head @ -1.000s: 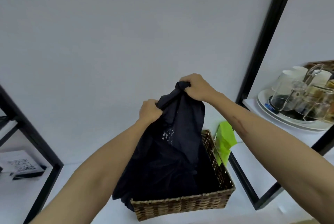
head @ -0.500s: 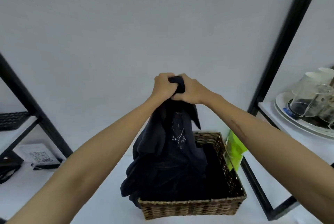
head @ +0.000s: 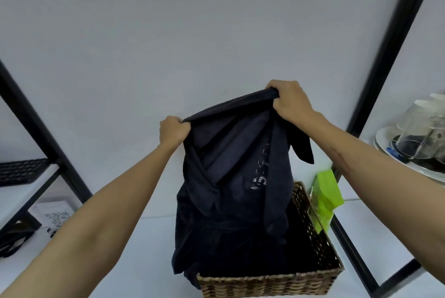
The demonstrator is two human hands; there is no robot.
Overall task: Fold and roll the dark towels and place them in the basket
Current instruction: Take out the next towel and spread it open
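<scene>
A dark navy towel [head: 231, 189] with pale lettering hangs in the air above a woven wicker basket [head: 269, 284]. My left hand [head: 173, 131] grips its top edge at the left, and my right hand [head: 289, 102] grips the same edge higher up at the right, so the edge is stretched between them. The towel's lower part droops over the basket's left side and into it. More dark cloth fills the basket's inside; I cannot tell how it is arranged.
The basket stands on a white table by a white wall. A bright green pouch [head: 325, 196] leans beside the basket's right side. Black shelf posts [head: 385, 62] rise at both sides. Glasses and plates [head: 414, 139] sit on the right shelf, a keyboard [head: 21, 173] on the left.
My hands, which were together at the towel's top half a second ago, have moved apart, spreading its upper edge. The right hand has gone up and to the right.
</scene>
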